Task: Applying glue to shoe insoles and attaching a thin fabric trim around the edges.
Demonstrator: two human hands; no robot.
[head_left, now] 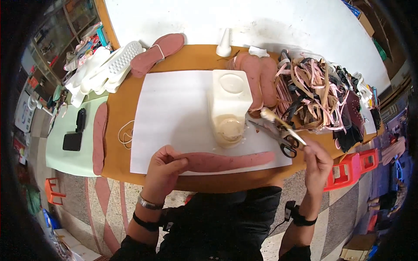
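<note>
A reddish-pink shoe insole [226, 162] is pinched at its left end by my left hand [167, 167], held level over the near edge of the white sheet [174, 113]. My right hand [318, 163] grips the handle of a brush [285, 126], whose pale bristles point up and left. Between the hands and a little farther off stands a cream plastic container [230, 104] with a round opening low at its near end. Black-handled scissors [278, 138] lie just beneath the brush, right of the container.
More insoles lie in a tied bundle [163, 50], a stack [259, 80] and singly [99, 139] at left. A heap of straps [313, 91] covers the right side. White soles [106, 67], a white cone bottle [224, 43] and a black phone-like slab [72, 142] sit around. Red stools [348, 169] stand right.
</note>
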